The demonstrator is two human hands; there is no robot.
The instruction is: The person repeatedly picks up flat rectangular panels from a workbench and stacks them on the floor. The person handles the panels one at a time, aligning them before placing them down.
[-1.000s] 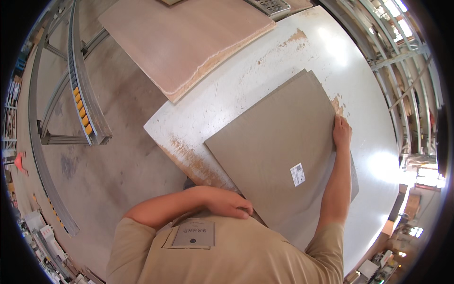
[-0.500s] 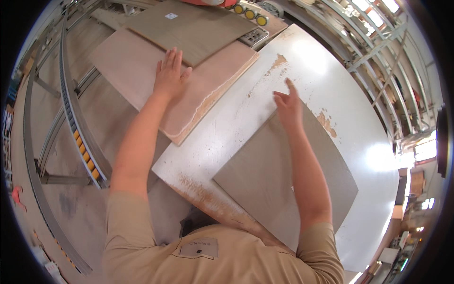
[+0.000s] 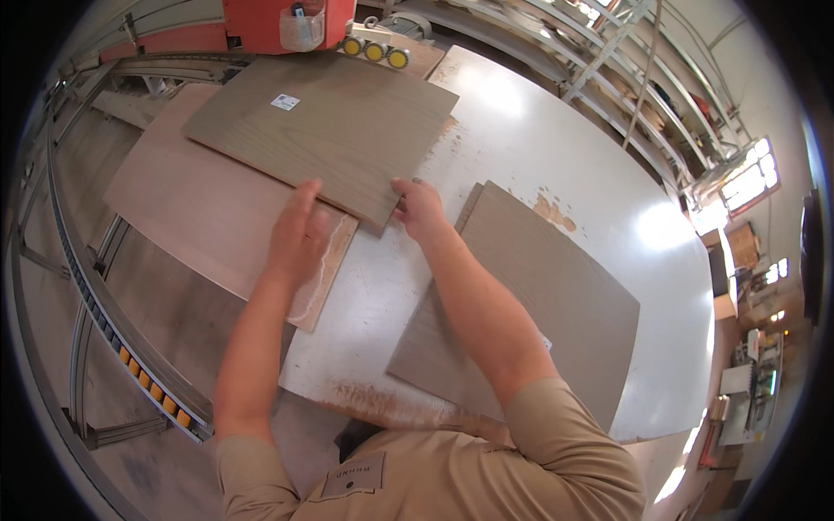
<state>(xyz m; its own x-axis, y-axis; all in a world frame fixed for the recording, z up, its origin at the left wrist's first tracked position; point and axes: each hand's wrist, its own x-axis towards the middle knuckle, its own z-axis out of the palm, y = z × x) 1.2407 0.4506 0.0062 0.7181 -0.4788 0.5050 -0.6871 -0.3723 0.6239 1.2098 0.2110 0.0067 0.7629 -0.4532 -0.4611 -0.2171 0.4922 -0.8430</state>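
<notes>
- White tabletop (image 3: 625, 195), wide and with worn brown patches, fills the middle and right of the workshop scene.
- On the far left lies a flat grey-brown wood-grain board (image 3: 347, 130) with a small white label. It rests on a larger pinkish-brown sheet (image 3: 195, 191), and its near right corner reaches out past this sheet.
- At that corner is the right hand (image 3: 419, 208), its fingers bent against the edge; I cannot tell if they hold it from below.
- Left hand (image 3: 295, 239), somewhat blurred, is loosely open beside the near edge; contact is not certain.
- If only the right hand takes the weight, the board could turn, and its corner could scrape the tabletop.
- Nearer, under the right forearm, lie similar grey-brown boards (image 3: 565, 295), slightly out of line; a low elbow could push them.
- Farther away stands a red machine housing (image 3: 337, 22) with yellow round rollers (image 3: 373, 51); a board swung that way might knock them.
</notes>
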